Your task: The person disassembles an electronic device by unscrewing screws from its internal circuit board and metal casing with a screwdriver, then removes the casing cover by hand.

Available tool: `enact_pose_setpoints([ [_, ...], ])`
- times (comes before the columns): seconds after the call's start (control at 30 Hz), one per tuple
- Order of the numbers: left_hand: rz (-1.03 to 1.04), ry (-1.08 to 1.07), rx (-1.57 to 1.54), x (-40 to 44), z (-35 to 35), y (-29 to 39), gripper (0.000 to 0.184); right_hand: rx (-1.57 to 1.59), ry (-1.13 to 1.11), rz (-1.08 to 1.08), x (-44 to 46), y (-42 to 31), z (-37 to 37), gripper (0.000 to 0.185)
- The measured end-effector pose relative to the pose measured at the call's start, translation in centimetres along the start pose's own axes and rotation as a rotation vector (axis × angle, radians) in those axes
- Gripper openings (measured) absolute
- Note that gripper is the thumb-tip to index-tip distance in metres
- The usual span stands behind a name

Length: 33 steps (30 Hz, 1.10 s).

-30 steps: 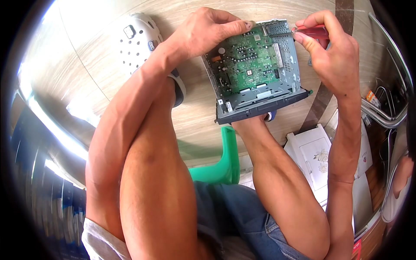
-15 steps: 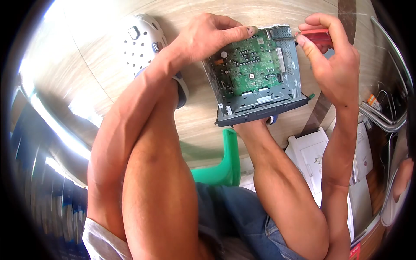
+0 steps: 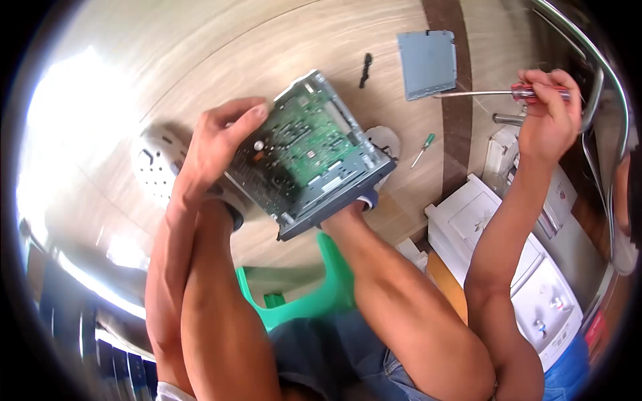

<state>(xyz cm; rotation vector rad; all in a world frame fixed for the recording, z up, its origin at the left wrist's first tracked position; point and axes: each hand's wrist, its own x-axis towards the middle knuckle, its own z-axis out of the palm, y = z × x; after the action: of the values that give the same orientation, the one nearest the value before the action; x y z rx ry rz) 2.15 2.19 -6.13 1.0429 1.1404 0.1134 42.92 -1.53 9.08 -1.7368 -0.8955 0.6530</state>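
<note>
My left hand grips the left rim of an opened metal electronics case, its thumb over the edge. Inside the case lies a green circuit board with many small parts; a dark front panel faces my knees. The case is tilted and held above my shoe. Out to the right, away from the case, my right hand is closed around a screwdriver with a red handle. Its long shaft points left, the tip near a grey metal plate on the floor.
A small green-handled screwdriver and a black strip lie on the tiled floor. Between my legs is a green plastic stool. White boxes stand at the right, near a bent metal tube frame.
My right hand has moved away from the case to the right with the screwdriver. The case has turned in my left hand and sits lower left in view. The view has shifted.
</note>
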Motion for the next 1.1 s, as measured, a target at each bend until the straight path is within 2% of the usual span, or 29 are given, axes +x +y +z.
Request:
enact_pose_setpoints([
  [0.07, 0.012, 0.030, -0.015, -0.2, 0.4, -0.1, 0.054, -0.028, 0.063, 0.122, 1.3, 3.2, -4.6, 0.022],
  [0.13, 0.002, 0.071, -0.033, -1.3, 0.9, -0.5, 0.053, -0.382, 0.075, 0.180, 1.3, 6.8, -7.7, 0.019],
  [0.2, -0.010, 0.107, 0.010, -1.2, 0.9, -1.8, 0.050, -0.635, 0.045, 0.204, 0.3, 10.7, -8.0, 0.020],
  [0.27, -0.009, 0.112, 0.088, -1.2, 1.0, -2.4, 0.050, -0.668, -0.066, 0.415, -1.3, 11.1, -6.1, 0.020],
  [0.33, 0.008, 0.117, 0.041, -1.6, 1.2, -2.2, 0.051, -0.719, -0.130, 0.465, -2.5, 13.0, -5.2, 0.022],
  [0.57, -0.059, 0.185, -0.118, -1.8, 0.8, -3.0, 0.052, -0.850, -0.279, 0.435, -4.4, 17.6, -3.8, 0.028],
  [0.67, -0.040, 0.182, -0.093, -2.0, 0.6, -3.9, 0.053, -0.920, -0.305, 0.346, -4.6, 19.0, -3.3, 0.028],
  [0.97, -0.044, 0.191, -0.031, -2.3, 0.5, -3.7, 0.050, -1.042, -0.388, 0.346, -4.2, 20.4, -2.7, 0.028],
  [1.1, -0.036, 0.107, -0.021, -3.8, 0.0, -3.0, 0.052, -1.104, -0.424, 0.288, -3.8, 22.0, -3.4, 0.028],
])
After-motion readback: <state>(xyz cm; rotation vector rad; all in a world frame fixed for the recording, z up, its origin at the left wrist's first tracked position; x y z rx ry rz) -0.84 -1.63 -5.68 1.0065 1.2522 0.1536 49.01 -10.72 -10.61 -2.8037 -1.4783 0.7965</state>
